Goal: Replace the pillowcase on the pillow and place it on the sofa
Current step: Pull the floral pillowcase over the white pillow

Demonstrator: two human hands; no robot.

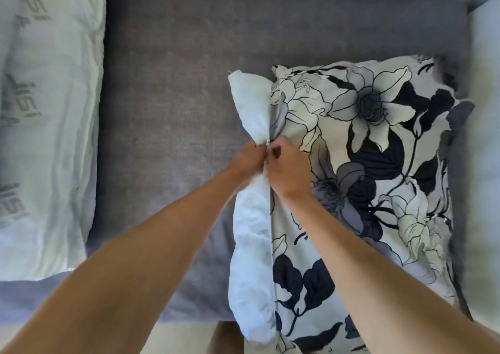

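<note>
The pillow [253, 245] lies on the grey sofa [173, 104] seat, toward the arm of the sofa on the person's right side, and it is almost fully inside the floral pillowcase [359, 169]. Only a white strip of the pillow shows along the open edge of the pillowcase, on the side away from that arm. Both hands meet at the middle of this edge: the left hand [247, 158] grips the white filling and the cloth beside it, and the right hand [282, 168] pinches something small there (I think a zipper pull, but it is too small to be sure). So I judge that the new cover is on and the closing is only in progress. What remains is to close the edge fully and set the pillow in place. Another white pillow [46, 126] lies at the far end of the sofa seat.
</note>
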